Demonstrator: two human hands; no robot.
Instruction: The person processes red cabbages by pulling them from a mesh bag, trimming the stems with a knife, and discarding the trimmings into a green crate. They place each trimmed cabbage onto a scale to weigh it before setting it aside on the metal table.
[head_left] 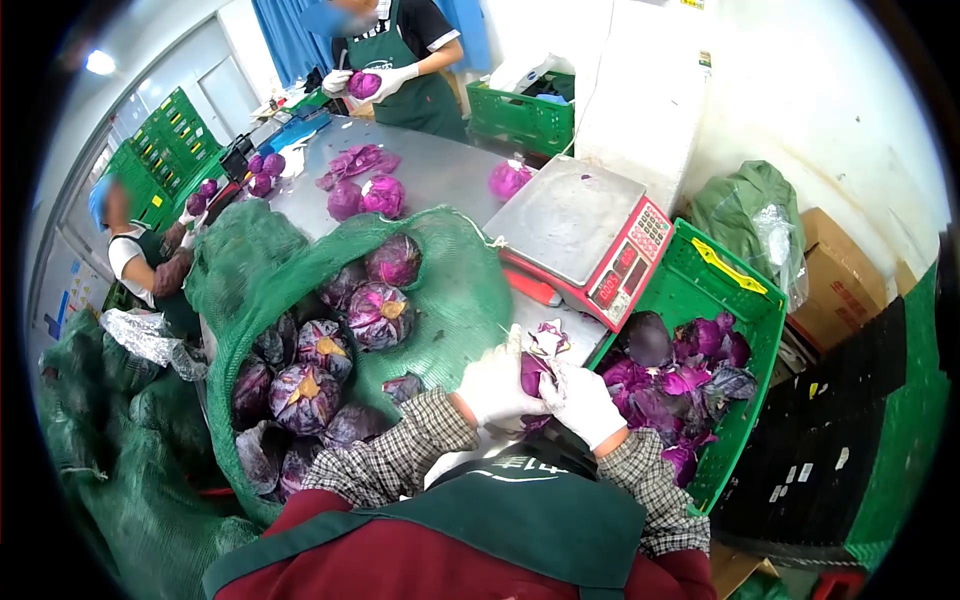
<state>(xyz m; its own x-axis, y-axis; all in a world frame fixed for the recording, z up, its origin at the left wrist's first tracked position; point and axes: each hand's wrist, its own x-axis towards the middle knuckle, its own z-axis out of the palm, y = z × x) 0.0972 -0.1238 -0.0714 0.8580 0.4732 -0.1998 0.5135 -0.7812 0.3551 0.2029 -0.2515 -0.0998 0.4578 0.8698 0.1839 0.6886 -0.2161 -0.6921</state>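
In front of my apron, both white-gloved hands are closed about a red cabbage (533, 374), with pale, torn leaf edges showing at its top. My left hand (497, 385) grips it from the left side. My right hand (583, 402) is on its right side, fingers bent against the leaves; whether they pinch a single leaf is hidden. To the left, an open green mesh sack (455, 285) holds several red cabbages (305, 397) with cut stems. To the right, a green crate (735, 440) contains loose purple leaves (660, 400).
A red-framed scale (575, 215) stands beyond my hands on the metal table (440, 165). Peeled cabbages (382, 196) lie farther back. One co-worker (400, 60) holds a cabbage across the table; another person (145, 255) works at left. Full mesh sacks (150, 480) lie at lower left.
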